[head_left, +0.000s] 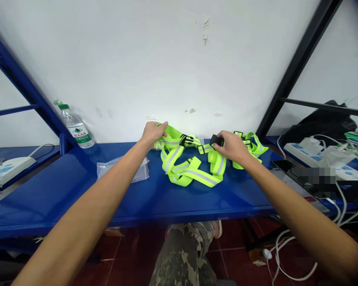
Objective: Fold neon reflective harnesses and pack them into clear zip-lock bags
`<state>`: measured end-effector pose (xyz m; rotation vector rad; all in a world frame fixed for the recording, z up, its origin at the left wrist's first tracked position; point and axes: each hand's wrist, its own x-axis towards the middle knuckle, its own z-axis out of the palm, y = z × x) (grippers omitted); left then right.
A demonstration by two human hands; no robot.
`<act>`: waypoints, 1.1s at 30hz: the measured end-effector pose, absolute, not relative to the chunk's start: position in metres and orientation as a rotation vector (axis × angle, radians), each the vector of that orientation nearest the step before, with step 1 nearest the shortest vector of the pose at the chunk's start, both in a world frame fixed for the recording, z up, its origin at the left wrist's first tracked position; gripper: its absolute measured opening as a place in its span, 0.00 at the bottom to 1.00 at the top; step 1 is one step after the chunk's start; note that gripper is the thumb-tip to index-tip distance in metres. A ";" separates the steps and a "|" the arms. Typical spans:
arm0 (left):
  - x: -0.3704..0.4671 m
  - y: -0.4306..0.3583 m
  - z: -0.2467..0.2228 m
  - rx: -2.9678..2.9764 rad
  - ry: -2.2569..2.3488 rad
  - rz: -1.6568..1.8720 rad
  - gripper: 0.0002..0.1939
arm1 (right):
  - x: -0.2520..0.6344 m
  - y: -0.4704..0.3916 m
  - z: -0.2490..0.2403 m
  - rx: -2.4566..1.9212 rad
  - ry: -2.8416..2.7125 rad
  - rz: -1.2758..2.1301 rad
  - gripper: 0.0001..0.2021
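A neon-yellow reflective strap (203, 177) with a silver stripe lies in loops on the blue shelf (131, 206). My left hand (153, 133) is closed on a length of this strap near the wall. In my right hand (232, 145) a black plastic buckle (216, 141) is pinched between thumb and fingers. Between the hands, a black prong buckle (187, 140) and a small black slider (201, 149) sit on the webbing. More yellow strap (256, 147) with black fittings lies just beyond my right hand.
Clear zip bags (141, 172) lie left of the strap, partly behind my left forearm. A water bottle (77, 127) leans at the wall. Phones (304, 182), white power strips (343, 167) and cables crowd the right end. Blue (32, 87) and black (292, 67) frame bars flank the shelf.
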<state>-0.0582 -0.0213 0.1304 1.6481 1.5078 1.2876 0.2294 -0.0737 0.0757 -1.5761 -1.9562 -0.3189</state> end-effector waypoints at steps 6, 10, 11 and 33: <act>-0.073 -0.012 0.132 1.537 1.513 1.338 0.26 | 0.262 -0.063 0.089 -1.344 -1.381 -0.028 0.14; -0.074 -0.005 0.150 1.467 1.475 1.480 0.23 | 0.281 -0.057 0.110 -1.056 -1.089 0.177 0.12; -0.072 -0.005 0.156 1.442 1.439 1.507 0.21 | 0.281 -0.057 0.116 -1.001 -1.100 0.223 0.13; -0.003 -0.037 0.180 1.431 1.096 1.107 0.13 | 0.198 -0.088 0.110 -1.093 -2.191 0.825 0.27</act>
